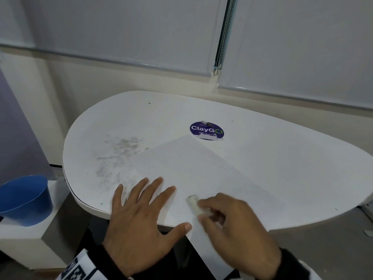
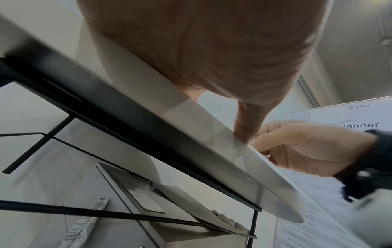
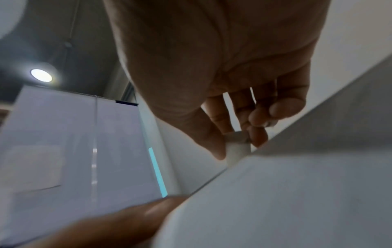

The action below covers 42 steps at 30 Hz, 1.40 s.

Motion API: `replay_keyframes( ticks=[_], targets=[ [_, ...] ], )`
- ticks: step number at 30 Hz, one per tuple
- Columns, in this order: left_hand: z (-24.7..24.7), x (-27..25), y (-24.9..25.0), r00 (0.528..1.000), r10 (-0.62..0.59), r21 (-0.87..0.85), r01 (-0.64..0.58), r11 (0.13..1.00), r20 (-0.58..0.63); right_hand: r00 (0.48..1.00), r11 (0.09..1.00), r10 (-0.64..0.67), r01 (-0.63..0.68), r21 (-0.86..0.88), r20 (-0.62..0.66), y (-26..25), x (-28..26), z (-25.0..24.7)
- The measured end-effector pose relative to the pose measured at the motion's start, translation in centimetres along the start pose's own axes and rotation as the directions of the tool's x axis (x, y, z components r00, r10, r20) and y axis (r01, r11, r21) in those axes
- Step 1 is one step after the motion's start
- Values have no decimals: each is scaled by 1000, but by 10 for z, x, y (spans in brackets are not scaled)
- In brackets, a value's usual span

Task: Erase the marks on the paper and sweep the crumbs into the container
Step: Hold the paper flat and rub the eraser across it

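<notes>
A white sheet of paper [image 1: 201, 170] lies at an angle on the white table [image 1: 282, 148], its near corner hanging over the front edge. My left hand [image 1: 141, 215] presses flat on the paper's left part, fingers spread. My right hand [image 1: 228, 221] pinches a white eraser [image 1: 194, 204] whose grey-smudged tip touches the paper. The right wrist view shows the eraser [image 3: 236, 149] between thumb and fingers, blurred. Grey smudges and crumbs [image 1: 119, 154] cover the table left of the paper. The blue container [image 1: 25, 200] stands on a lower ledge at the left.
A round blue sticker [image 1: 206, 130] lies on the table beyond the paper's far corner, with a small dark item on it. Window blinds and a bead chain [image 1: 222, 37] hang behind. The left wrist view shows the table's black frame [image 2: 106, 107] from below.
</notes>
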<state>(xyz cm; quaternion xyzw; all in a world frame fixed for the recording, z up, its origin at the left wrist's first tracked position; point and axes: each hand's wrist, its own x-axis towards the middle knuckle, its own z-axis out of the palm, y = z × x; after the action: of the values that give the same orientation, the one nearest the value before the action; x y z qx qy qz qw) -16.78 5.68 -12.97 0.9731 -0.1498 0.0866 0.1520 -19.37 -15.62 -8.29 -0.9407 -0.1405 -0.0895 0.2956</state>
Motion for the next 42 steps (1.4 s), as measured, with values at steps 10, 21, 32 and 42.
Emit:
replay_keyframes(
  ticks=[10, 21, 32, 42],
  targets=[
    [-1, 0, 1, 1000, -10, 12, 10, 1000, 4, 995, 985, 91, -97, 146, 46, 13, 23, -16],
    [-3, 1, 0, 1000, -7, 12, 7, 1000, 26, 973, 997, -61, 47, 69, 223, 7, 15, -22],
    [-4, 0, 0, 999, -10, 9, 10, 1000, 48, 996, 999, -27, 24, 30, 87, 11, 18, -26],
    [-2, 1, 1, 999, -19, 12, 18, 1000, 47, 981, 992, -113, 102, 73, 161, -1, 13, -23]
  ],
)
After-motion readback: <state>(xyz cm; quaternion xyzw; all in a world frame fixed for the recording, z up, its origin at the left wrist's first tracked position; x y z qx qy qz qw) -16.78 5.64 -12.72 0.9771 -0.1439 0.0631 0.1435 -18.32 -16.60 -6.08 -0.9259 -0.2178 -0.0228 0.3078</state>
